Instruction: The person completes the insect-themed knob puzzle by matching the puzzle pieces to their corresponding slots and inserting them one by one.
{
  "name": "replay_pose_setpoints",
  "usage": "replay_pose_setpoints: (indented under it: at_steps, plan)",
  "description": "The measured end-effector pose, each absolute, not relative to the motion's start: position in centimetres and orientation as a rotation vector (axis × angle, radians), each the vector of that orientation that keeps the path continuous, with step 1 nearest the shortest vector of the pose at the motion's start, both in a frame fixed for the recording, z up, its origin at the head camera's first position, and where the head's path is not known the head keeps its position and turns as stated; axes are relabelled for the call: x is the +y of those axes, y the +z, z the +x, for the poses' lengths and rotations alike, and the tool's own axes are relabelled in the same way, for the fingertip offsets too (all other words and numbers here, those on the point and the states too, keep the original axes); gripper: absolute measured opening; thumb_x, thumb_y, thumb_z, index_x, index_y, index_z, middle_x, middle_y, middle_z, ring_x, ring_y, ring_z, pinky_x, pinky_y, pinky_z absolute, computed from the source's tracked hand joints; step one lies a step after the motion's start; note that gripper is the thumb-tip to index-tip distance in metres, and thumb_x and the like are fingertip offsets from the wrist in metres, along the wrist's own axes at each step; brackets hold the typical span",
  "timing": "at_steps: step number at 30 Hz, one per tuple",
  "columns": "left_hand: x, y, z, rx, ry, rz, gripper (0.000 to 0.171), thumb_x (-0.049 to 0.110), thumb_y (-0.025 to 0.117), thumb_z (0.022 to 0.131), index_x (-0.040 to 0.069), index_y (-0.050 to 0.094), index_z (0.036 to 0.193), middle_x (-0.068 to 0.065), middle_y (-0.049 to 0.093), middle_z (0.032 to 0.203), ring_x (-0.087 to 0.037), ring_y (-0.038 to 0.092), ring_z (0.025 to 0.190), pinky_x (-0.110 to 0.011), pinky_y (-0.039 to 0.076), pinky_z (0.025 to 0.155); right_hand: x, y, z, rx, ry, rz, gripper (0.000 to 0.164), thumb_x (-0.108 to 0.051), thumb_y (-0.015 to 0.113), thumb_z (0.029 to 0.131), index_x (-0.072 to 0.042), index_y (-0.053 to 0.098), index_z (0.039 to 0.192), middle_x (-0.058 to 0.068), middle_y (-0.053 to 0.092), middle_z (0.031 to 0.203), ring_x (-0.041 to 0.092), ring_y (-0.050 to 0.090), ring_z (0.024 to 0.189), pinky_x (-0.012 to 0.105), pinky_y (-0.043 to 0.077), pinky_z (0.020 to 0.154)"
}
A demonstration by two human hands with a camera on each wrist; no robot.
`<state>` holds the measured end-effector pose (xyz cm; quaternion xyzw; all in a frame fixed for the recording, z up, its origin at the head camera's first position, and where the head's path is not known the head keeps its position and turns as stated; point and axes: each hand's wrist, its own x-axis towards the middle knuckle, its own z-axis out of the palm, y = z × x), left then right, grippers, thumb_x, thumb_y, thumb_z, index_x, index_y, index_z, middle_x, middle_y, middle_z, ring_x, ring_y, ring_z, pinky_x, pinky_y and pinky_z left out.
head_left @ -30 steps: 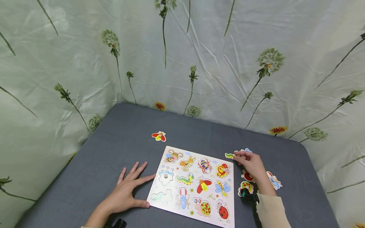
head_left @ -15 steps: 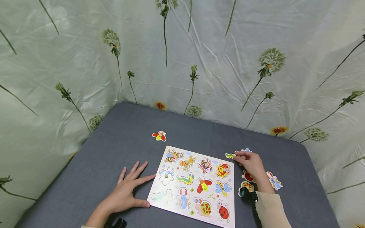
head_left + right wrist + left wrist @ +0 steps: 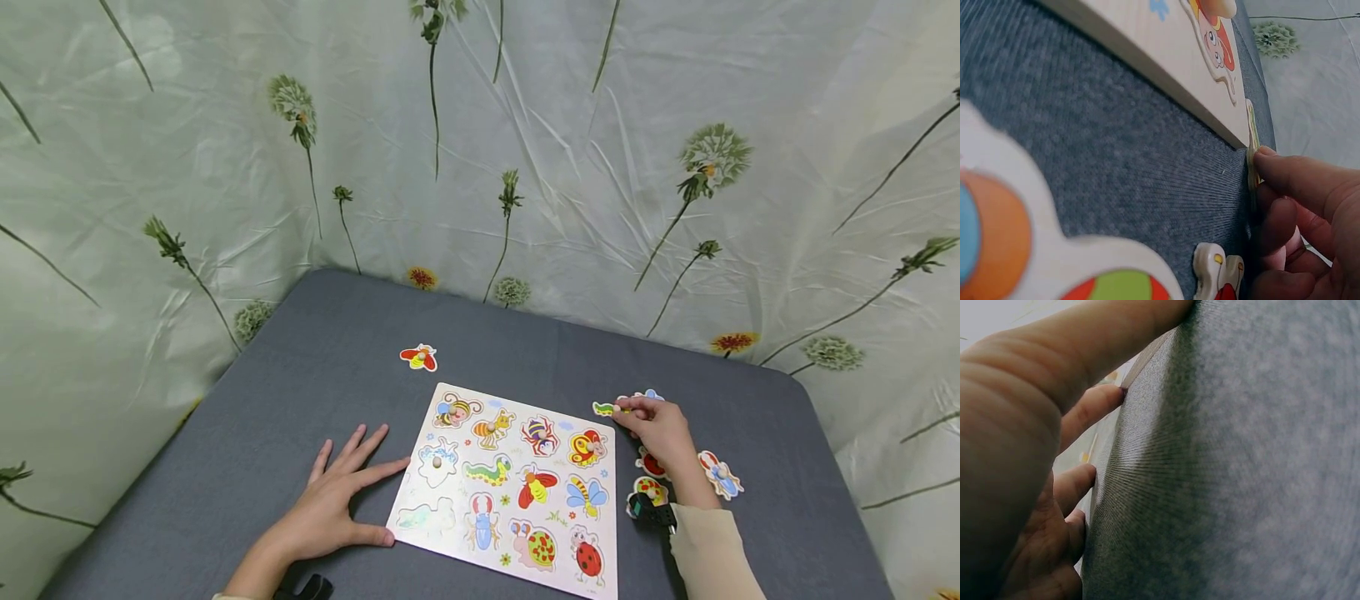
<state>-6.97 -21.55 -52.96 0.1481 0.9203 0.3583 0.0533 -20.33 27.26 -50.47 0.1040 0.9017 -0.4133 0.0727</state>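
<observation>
A wooden peg puzzle board (image 3: 566,577) with insect pictures lies on the dark grey table. My left hand (image 3: 330,504) is spread flat at its left edge, thumb and index fingertip touching the side. Beyond the board's right top corner, my right hand (image 3: 662,433) pinches a green caterpillar puzzle piece (image 3: 603,409) between thumb and fingers. The right wrist view shows the thumb against this thin piece (image 3: 1251,119), close to the board's corner. Knobbed pieces fill the board's top row, including a bee (image 3: 453,411) and a spider (image 3: 540,437). The caterpillar picture (image 3: 487,472) has no knob.
A red-winged insect piece (image 3: 418,357) lies behind the board. Around the right forearm are a ladybird piece (image 3: 649,463), a snail piece (image 3: 651,490) and a blue beetle piece (image 3: 722,476). Behind the right hand another piece (image 3: 654,394) partly shows. A flowered curtain (image 3: 562,150) hangs behind the table.
</observation>
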Motion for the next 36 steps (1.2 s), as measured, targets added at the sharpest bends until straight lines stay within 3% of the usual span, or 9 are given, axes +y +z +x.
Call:
replay_pose_setpoints:
  at_steps: [36]
  plan:
    - [-21.5, -52.9, -7.0, 2.800, 1.075, 0.439, 0.094, 0.069, 0.093, 0.063, 0.047, 0.061, 0.150, -0.003, 0.030, 0.179, -0.046, 0.016, 0.166, -0.073, -0.001, 0.125, 26.3, -47.8, -19.4, 2.701, -1.256, 0.242, 0.044, -0.037, 0.078, 0.099, -0.004, 0.075, 0.127, 0.000, 0.058, 0.092, 0.016, 0.055, 0.075, 0.027, 0.044, 0.059]
